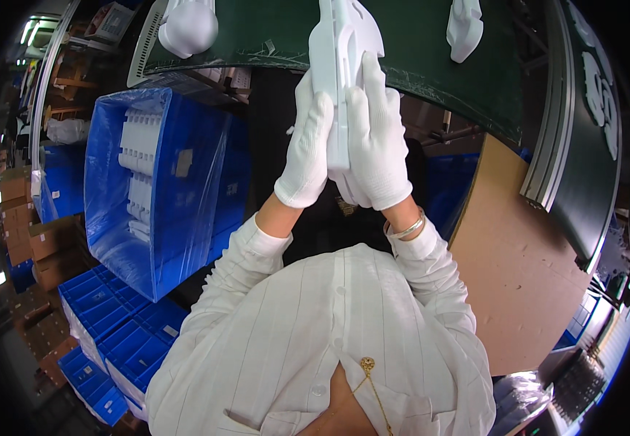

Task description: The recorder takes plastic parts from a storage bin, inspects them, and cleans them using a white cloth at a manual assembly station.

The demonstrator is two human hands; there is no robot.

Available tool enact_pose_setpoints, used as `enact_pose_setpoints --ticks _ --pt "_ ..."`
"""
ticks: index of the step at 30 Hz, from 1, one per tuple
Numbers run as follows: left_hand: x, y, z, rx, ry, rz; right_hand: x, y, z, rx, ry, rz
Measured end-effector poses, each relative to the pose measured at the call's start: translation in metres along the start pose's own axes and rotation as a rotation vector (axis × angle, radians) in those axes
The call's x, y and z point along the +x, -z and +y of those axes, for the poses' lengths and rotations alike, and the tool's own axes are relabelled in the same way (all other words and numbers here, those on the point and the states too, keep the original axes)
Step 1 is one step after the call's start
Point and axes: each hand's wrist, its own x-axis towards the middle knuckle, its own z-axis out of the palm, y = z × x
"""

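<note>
Between my two gloved hands I hold a long white plastic part [338, 80], upright on its narrow side, with a seam running along its length. My left hand [307, 145] presses flat against its left face. On the other face lies my right hand [376, 138], fingers stretched along it toward the far end. The part's far end reaches over a green work table [416, 43]. Another white plastic part [464, 29] lies on the table to the right. At the far left of the table sits a rounded white part [188, 29], partly cut off by the frame edge.
A plastic-lined blue bin [162, 196] holding white slotted pieces stands at my left, above stacked blue crates [122, 320]. To the right are a brown board [518, 261] and a dark conveyor belt [587, 152] carrying white parts. Cardboard boxes [21, 218] stand far left.
</note>
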Motion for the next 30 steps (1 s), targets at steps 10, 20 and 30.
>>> enact_pose_setpoints --ticks 10,20,30 --pt "0.015 0.006 -0.012 0.217 -0.042 0.175 -0.001 -0.02 0.023 -0.06 -0.019 0.131" --pt "0.026 0.029 -0.023 0.031 -0.032 0.257 -0.033 -0.006 0.014 0.096 0.132 0.341" --pt "0.008 0.013 -0.029 -0.055 -0.153 0.194 -0.037 -0.033 0.027 1.561 -0.493 0.294"
